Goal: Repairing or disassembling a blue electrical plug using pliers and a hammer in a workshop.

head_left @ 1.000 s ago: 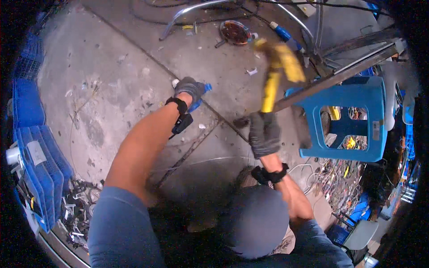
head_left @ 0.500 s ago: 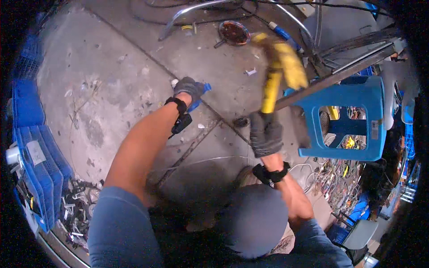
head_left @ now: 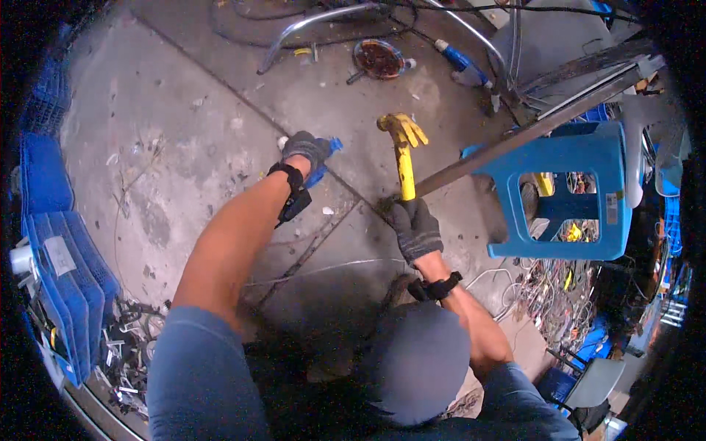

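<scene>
— While the right hand (head_left: 415, 228) grips the yellow hammer (head_left: 403, 158) near the centre of the frame, where does the tool point?

— Its handle stands almost straight up in the picture, the claw head at the top, just left of the long metal bar (head_left: 515, 140). The gloved fingers are wrapped tight round the lower end of the handle.

— And the bar?

— It runs from beside that hand up toward the upper right, lying across the top of the blue plastic stool (head_left: 566, 191) at the right of the frame.

— What about the left hand (head_left: 305, 151)?

— Also gloved, it sits left of centre, pressed down on the concrete floor (head_left: 184, 147) over a small blue object (head_left: 323, 165). Whether the fingers close round that object or only rest on it, one cannot tell.

— Anything else around them?

— A round rusty lid (head_left: 379, 59) lies at the top centre beside a curved metal tube (head_left: 309, 29). Blue crates (head_left: 59, 250) line the left edge, and a tangle of wires (head_left: 559, 294) spreads beneath the stool at the lower right.
</scene>
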`<state>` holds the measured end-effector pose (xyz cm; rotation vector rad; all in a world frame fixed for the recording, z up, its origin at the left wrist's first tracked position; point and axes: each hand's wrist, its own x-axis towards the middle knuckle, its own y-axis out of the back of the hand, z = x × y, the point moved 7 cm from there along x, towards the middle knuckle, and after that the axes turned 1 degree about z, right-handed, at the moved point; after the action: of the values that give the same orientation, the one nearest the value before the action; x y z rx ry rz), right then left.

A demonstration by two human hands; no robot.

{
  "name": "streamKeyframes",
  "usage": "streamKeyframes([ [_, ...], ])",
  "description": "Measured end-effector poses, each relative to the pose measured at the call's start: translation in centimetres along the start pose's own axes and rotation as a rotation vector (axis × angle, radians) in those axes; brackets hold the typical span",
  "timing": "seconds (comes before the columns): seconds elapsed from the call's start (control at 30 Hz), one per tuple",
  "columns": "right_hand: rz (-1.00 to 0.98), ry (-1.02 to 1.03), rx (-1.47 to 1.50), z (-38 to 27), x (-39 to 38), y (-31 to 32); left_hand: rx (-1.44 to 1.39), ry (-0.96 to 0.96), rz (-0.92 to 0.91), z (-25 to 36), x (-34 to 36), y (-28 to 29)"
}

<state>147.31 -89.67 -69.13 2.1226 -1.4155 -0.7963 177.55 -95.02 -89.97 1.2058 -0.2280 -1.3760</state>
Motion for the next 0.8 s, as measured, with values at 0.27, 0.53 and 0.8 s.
streamKeyframes([
  [0.27, -0.092, -0.106, -0.123, 4.2, -2.5, -1.4, -0.215, 0.106, -0.048, 3.8, -3.9, 3.3],
  [0.53, -0.108, -0.098, -0.126, 4.0, -3.6, -2.1, 0.175, -0.220, -0.116, 6.0, -6.2, 4.5],
  [0.8, -0.101, -0.101, -0.138, 2.4, -1.7, -0.5, 0.127, -0.150, 0.030, 5.2, -4.1, 3.5],
])
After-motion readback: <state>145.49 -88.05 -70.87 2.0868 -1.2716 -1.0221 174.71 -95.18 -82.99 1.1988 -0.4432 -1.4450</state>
